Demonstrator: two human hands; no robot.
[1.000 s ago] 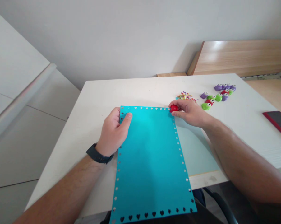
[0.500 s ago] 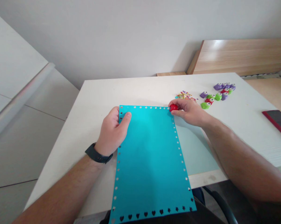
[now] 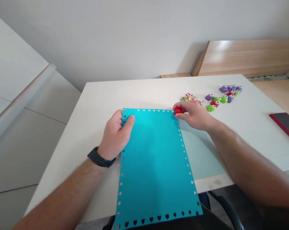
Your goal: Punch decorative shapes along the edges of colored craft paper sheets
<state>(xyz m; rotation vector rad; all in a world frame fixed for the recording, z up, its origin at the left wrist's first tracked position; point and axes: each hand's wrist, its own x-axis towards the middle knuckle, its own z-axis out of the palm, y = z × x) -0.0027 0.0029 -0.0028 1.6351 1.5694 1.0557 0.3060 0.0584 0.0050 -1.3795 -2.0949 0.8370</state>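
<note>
On the counter [image 3: 100, 105], cut-outs [image 3: 190, 98] lie behind the sheet [image 3: 154, 159], left of the clustered punches [image 3: 224, 99]; a flat device [image 3: 285, 123] lies right of and before the punches.

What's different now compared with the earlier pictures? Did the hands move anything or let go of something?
Nothing has clearly changed apart from a very slight shift of the view. The left hand still grips the blue sheet, and the right hand still holds the red punch at its far right corner. The colourful paper bits look the same.
</note>
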